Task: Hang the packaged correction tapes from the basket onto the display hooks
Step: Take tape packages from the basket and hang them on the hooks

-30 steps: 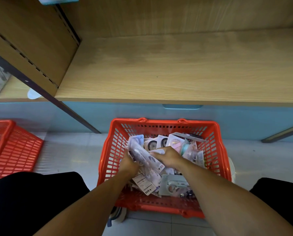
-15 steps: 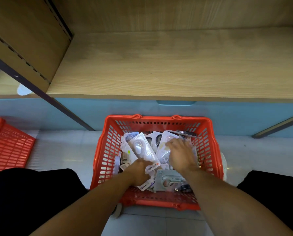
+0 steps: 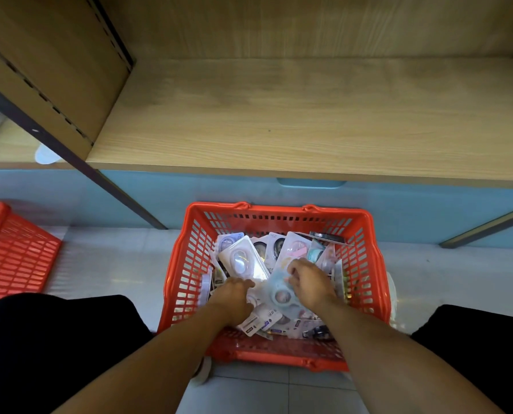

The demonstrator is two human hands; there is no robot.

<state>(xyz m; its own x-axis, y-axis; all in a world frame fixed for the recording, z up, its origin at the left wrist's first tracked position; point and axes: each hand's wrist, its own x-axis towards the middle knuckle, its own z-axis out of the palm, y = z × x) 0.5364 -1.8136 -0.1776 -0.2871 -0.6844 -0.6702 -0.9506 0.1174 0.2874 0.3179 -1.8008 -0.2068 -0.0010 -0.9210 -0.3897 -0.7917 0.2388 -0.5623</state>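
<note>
Both hands are down inside the basket: the left hand (image 3: 234, 300) has its grip curled on the lower end of a white blister pack (image 3: 243, 262) that tilts up toward the far left corner, though how firmly the fingers close cannot be told because they are tucked under the pack; the right hand (image 3: 307, 283) has its grip curled round the top of a pale blue pack (image 3: 279, 294) lying just beside the white one, thumb and fingers pinching its edge. The wooden shelf (image 3: 309, 115) fills the upper half of the view, its bare board reaching from the slotted upright (image 3: 55, 109) on the left across to the right edge. Below its front lip runs a light blue panel (image 3: 428, 210), and the pale tiled floor (image 3: 115, 264) lies open on either side of the basket. The red basket (image 3: 365, 264) stands on the floor between the person's dark-clothed knees, its far rim close under the blue panel. A second red basket (image 3: 13, 252) sits well apart at the left edge. The heap of correction tape packs (image 3: 291, 249) fills the basket, overlapping at all angles. A barcode label (image 3: 259, 321) shows on a pack near the left wrist, and "30" can be made out on one pack at the far left corner; other print is too blurred to read.
</note>
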